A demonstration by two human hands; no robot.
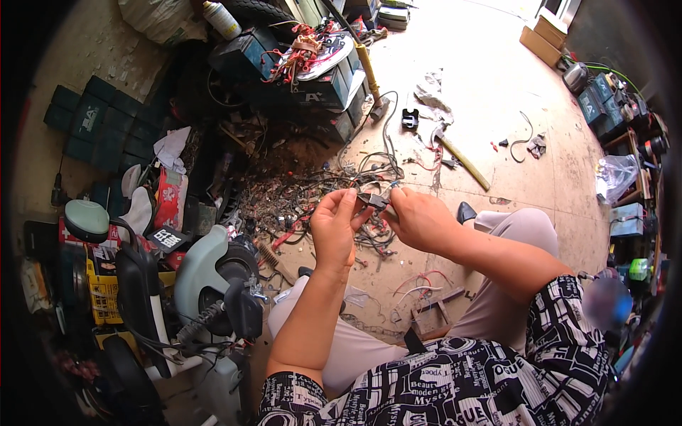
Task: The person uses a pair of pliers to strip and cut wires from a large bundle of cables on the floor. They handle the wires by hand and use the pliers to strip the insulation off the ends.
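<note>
Both hands meet in front of me, above a tangle of cables (383,160) on the floor. Between them is a small dark grey piece (376,201), perhaps a connector or a tool's jaws; its exact kind is unclear. My left hand (334,221) pinches its left end between thumb and fingers. From the other side, the curled fingers of my right hand (419,216) close on its right end, and a bit of blue shows by the fingertips. Grey wire runs just beyond the fingers. The fingers partly hide what is held.
Scrap wires and small parts (291,206) litter the floor at left centre. A hammer (462,160) lies farther right. Scooter parts (213,277) crowd the left side, and stacked batteries (312,92) stand at the back. Shelves with tools (632,163) line the right.
</note>
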